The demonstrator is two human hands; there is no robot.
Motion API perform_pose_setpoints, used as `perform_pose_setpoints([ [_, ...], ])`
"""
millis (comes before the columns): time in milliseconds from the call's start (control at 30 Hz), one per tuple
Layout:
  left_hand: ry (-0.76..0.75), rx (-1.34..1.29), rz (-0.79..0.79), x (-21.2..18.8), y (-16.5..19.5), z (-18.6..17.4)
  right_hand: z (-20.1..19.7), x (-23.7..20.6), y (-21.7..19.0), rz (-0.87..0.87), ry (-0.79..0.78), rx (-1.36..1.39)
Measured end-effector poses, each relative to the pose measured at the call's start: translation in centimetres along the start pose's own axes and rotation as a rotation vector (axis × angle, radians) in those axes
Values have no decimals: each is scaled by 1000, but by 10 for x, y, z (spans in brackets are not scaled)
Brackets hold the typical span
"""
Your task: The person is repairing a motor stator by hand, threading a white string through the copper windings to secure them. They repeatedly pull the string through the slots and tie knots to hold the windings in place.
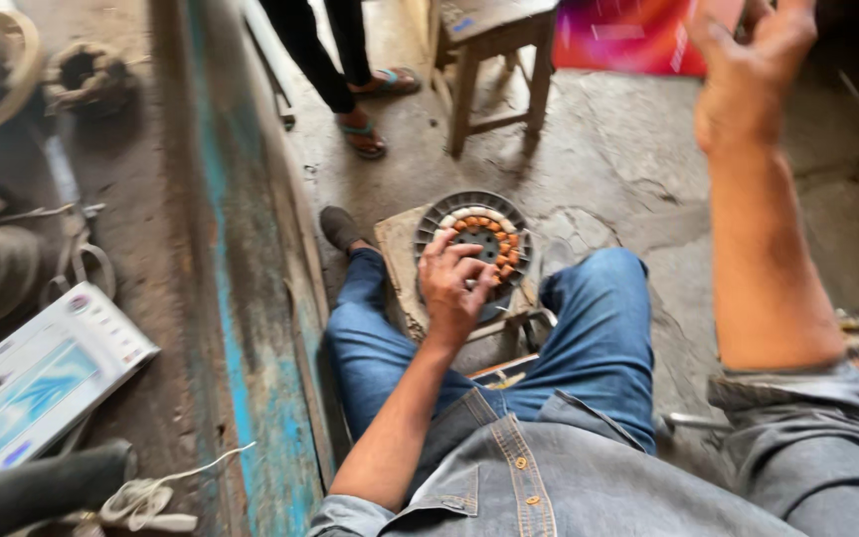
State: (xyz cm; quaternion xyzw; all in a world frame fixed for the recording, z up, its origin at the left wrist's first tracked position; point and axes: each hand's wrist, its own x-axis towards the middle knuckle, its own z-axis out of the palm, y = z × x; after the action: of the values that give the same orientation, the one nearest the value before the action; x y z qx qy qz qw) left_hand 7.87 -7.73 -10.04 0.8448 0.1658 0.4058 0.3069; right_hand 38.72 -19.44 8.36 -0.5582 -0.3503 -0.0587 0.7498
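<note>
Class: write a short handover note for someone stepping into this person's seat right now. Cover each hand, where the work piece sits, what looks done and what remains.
Left hand: resting on the round motor core, fingers on its near edge, no closed grip visible.
Right hand: raised high, open, holding nothing.
The core lies flat on a wooden block between the knees.
Done: copper coils fill the right part of the ring.
Left: the pale slots on the upper left appear unwound.

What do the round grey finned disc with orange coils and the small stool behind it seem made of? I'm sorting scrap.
The round grey finned disc looks like dull cast metal; its orange coils resemble enamelled copper wire, glossy and reddish. The left hand rests on it. The small stool looks like bare, worn wood, pale and matte.
</note>
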Motion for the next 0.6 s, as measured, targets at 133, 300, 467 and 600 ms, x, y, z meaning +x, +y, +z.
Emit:
perform_pose_setpoints([
  [133,-14,-4,12,1,2,7,-153,-67,2,284,-117,-105],
  [300,-50,-31,-5,-1,11,17,-275,-206,7,934,-194,-187],
  [467,-69,-2,-22,-4,21,17,-274,-346,6,1396,-278,28],
  [600,-86,-25,-55,-8,25,13,-239,-423,-17,1429,143,317],
])
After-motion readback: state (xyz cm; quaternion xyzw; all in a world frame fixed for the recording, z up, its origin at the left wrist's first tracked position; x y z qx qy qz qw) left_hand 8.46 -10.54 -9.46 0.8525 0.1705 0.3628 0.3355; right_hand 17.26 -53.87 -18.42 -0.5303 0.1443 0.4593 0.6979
